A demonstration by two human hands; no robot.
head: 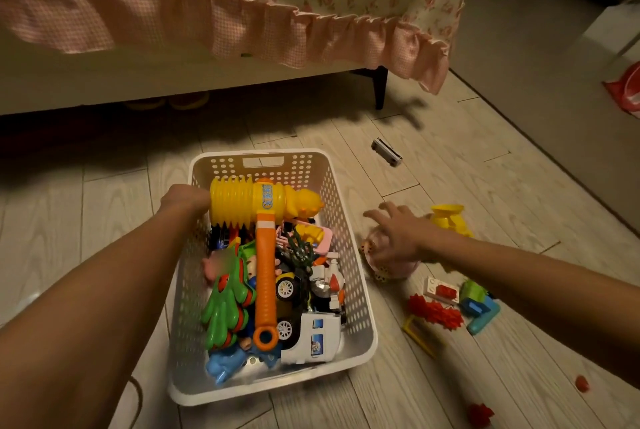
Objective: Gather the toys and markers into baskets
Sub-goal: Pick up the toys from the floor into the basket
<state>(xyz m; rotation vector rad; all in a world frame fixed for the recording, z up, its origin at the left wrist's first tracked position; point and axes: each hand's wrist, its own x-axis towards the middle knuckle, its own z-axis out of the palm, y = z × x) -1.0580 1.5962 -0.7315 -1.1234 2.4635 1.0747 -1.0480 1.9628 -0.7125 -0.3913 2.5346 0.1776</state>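
A white perforated basket point(353, 276) stands on the floor, full of toys: a yellow toy hammer point(256, 201) with an orange handle, green hand clappers point(225, 307), toy cars and a white truck point(311, 338). My left hand point(183, 198) is at the basket's left rim, against the hammer's yellow head; its fingers are hidden. My right hand point(398, 234) reaches to the right of the basket with fingers spread, over a pink round toy point(388, 267) on the floor.
Loose toys lie right of the basket: a yellow toy point(450, 219), red spiky pieces point(434, 312), a teal and green toy point(479, 307), a yellow frame point(420, 335), a small grey bus point(386, 151). A bed with a pink frilled skirt point(242, 23) stands behind.
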